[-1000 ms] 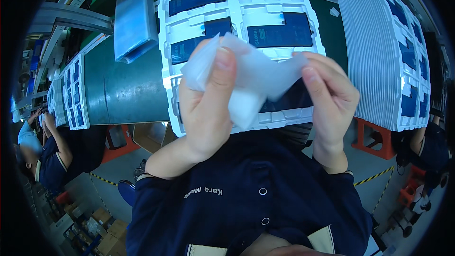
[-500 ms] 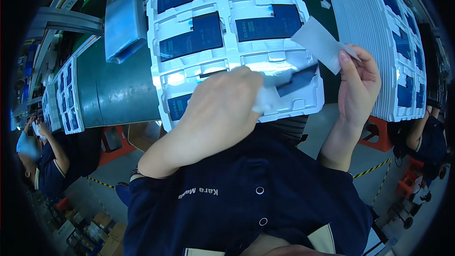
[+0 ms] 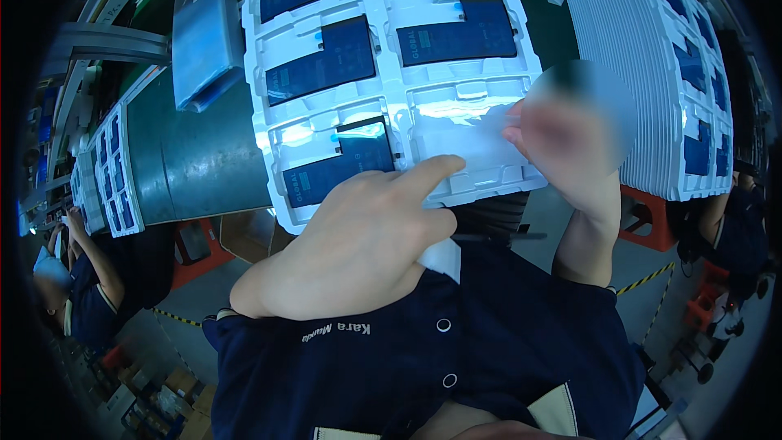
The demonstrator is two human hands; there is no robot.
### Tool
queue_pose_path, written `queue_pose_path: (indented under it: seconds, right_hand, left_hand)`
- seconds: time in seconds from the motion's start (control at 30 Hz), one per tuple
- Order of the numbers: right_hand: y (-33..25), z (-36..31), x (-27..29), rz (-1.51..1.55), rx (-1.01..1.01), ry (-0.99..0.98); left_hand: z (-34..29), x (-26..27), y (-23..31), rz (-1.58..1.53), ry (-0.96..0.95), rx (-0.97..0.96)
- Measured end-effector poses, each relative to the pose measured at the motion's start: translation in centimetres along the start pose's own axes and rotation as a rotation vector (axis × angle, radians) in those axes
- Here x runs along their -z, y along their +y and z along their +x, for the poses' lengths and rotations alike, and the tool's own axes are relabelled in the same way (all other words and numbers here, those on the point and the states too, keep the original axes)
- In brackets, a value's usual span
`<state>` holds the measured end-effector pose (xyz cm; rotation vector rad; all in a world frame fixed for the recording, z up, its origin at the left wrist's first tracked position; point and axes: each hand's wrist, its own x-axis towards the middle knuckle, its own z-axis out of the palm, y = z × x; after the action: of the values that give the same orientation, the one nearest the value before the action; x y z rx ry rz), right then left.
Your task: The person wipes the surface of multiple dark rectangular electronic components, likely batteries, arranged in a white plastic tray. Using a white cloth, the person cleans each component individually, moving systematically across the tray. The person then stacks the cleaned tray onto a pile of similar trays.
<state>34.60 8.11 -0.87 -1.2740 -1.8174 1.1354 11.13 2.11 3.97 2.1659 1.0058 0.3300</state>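
My left hand (image 3: 366, 232) is over the near edge of a white plastic tray (image 3: 395, 118), its index finger stretched out. A white cloth (image 3: 441, 259) shows under its curled fingers. Beside the cloth, a thin dark strip (image 3: 505, 236) looks like a flat battery seen edge-on; how it is held is hidden. My right hand (image 3: 562, 143), partly blurred, pinches at the tray's right edge; what its fingertips hold is unclear. Flat black batteries (image 3: 326, 61) lie in several tray pockets, one (image 3: 338, 167) partly behind my left hand. Bare plastic shows in the near right pocket.
A tall stack of white trays (image 3: 619, 90) stands at the right, batteries in its top one. Clear plastic bags (image 3: 208, 41) lie left of my tray on the green bench (image 3: 199, 147). More trays (image 3: 114, 167) stand far left. Co-workers (image 3: 85, 285) sit at both sides.
My left hand has drawn back toward my body with the cloth and the dark battery, away from the near right pocket. My right hand moved left over the tray's edge; its white sheet no longer shows clearly.
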Motion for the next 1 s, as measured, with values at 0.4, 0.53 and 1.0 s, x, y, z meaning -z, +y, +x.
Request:
queue_pose_path:
  seconds: [0.4,0.53,1.0]
  right_hand:
    - [-1.6,0.1,0.1,-0.319,0.165,0.064]
    - [-1.9,-2.0,1.5,-0.189,0.251,0.485]
    - [4.0,-11.9,13.3,0.346,0.017,1.197]
  left_hand:
    - [1.2,0.5,-1.5,-0.114,0.033,0.061]
    - [2.2,0.6,-2.6,-0.203,0.136,0.157]
    - [3.5,-1.4,-1.8,0.157,0.269,0.174]
